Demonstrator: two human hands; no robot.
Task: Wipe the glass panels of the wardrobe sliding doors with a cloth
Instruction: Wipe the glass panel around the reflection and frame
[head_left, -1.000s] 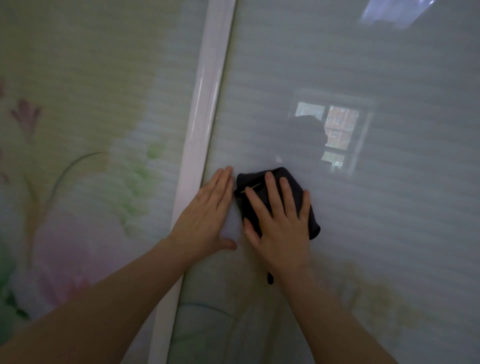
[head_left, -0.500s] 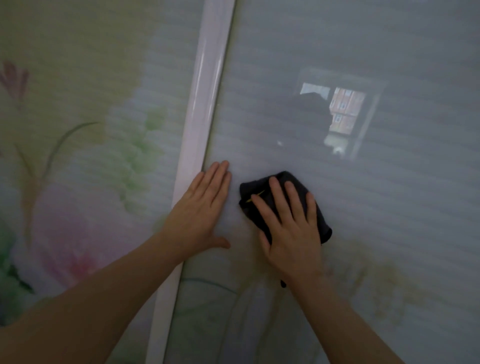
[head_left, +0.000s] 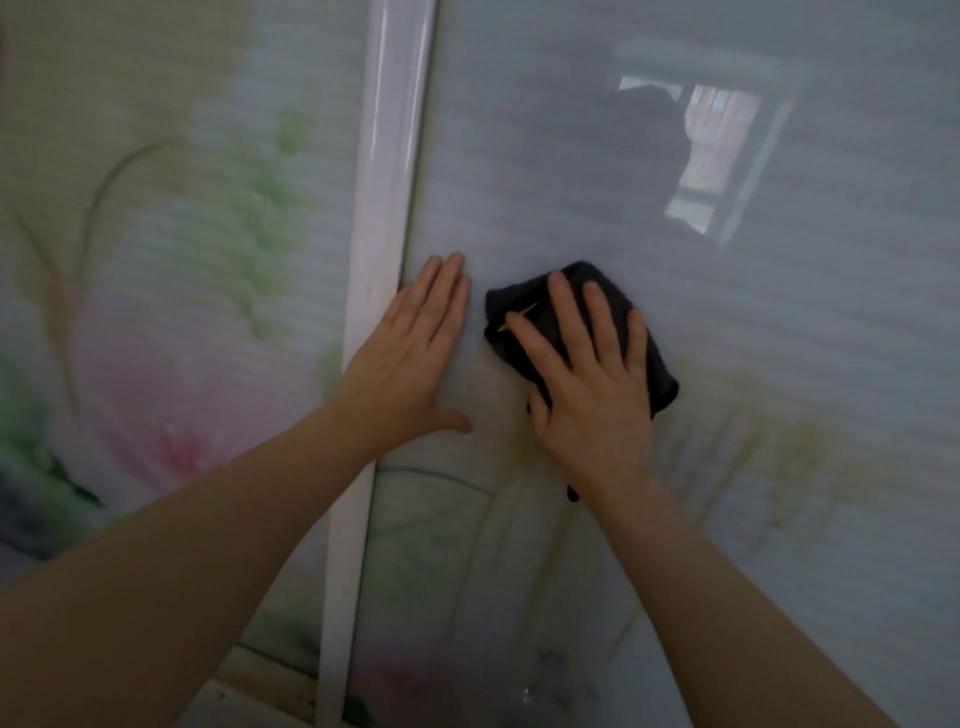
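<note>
Head view: person facing wardrobe doors.
Right hand (head_left: 587, 384): pressing dark cloth (head_left: 657, 364) flat on right glass panel (head_left: 753, 364), fingers (head_left: 566, 317) spread open, not clenching.
Left hand (head_left: 410, 358): lying flat, fingers released, beside white frame strip (head_left: 384, 218).
Left glass panel (head_left: 156, 260): showing floral print.

dim, soft indoor light, slightly blurred throughout

a bright window reflection (head_left: 711, 156) glares on the right glass panel (head_left: 779, 364); the white frame strip (head_left: 389, 182) carries a sheen; edges bow with wide-angle distortion.
</note>
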